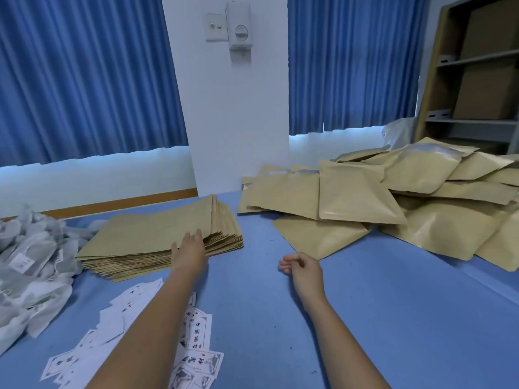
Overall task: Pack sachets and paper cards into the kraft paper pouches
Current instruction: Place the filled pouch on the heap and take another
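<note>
A blue counter fills the lower view. Behind it hang blue curtains on either side of a white wall pillar that carries a switch plate. At the far right stands a shelf unit holding cardboard boxes.

On the counter's left edge lies a loose heap of white sachets. Just beside it, nearer the person, paper cards are scattered, some printed side up, partly under the left forearm. Beyond the cards sits a flat stack of empty kraft paper pouches, its edges fanned at the right corner. The left hand rests on that corner with fingers straight and spread, gripping nothing. The right hand is over bare counter, apart from everything, its fingers loosely curled and empty. To the right a heap of puffed kraft pouches overlaps itself, reaching the counter's right edge; their contents cannot be seen.
</note>
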A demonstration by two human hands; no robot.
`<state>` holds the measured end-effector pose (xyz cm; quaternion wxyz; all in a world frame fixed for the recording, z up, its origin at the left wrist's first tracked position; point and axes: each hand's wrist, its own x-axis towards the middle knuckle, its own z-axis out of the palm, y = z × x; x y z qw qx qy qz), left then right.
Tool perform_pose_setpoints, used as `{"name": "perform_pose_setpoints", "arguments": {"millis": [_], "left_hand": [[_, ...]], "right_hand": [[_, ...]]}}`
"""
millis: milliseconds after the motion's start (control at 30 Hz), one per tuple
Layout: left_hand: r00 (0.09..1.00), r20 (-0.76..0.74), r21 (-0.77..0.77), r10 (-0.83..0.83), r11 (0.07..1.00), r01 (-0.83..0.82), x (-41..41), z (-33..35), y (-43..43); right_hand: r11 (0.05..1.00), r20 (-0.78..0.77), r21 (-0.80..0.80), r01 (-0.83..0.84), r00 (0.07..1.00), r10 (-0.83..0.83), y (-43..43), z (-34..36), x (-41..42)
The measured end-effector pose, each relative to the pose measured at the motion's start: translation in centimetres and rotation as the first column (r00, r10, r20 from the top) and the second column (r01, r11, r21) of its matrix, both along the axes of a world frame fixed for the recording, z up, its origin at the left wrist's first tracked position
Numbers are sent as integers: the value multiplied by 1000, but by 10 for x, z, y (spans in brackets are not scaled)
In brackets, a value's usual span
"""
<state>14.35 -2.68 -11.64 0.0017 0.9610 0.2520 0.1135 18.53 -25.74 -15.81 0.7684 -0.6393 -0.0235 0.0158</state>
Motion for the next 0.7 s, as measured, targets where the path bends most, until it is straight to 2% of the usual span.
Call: {"name": "perform_pose_setpoints", "arguments": {"millis": [67, 233, 300, 367, 400, 467, 500, 567, 633, 700], "left_hand": [[998, 68, 76, -7, 997, 1, 0, -1, 2], [969, 243, 21, -45, 999, 41, -20, -6, 5], [891, 451, -46, -47, 996, 76, -37, -2, 7], [749, 657, -79, -85, 980, 180, -60, 5, 10], [679, 722, -51, -133, 968, 244, -74, 9, 10], [598, 759, 36, -258, 933, 357, -101, 14, 11], [583, 745, 71, -325, 907, 414, -114, 15, 13], [571, 718, 73, -398, 859, 507, -139, 15, 18], [571, 744, -32, -346, 835, 549, -162, 9, 24], [565, 793, -154, -230, 821, 550, -183, 1, 31]], "right_hand": [[997, 42, -72, -7, 999, 10, 2, -1, 1], [986, 70, -167, -5, 997, 17, 2, -5, 4], [981, 67, -195, -17, 997, 31, 2, -3, 1], [966, 57, -253, -57, 996, 74, 7, 4, -5], [959, 29, -251, -129, 990, 140, 15, 11, -14], [934, -62, -57, -352, 935, 348, 46, 31, -40], [897, -83, 68, -436, 894, 440, 65, 43, -54], [815, -73, 204, -543, 822, 565, 102, 64, -82], [784, -59, 260, -564, 801, 596, 130, 76, -106], [825, -94, 271, -496, 839, 535, 149, 74, -124]]}}
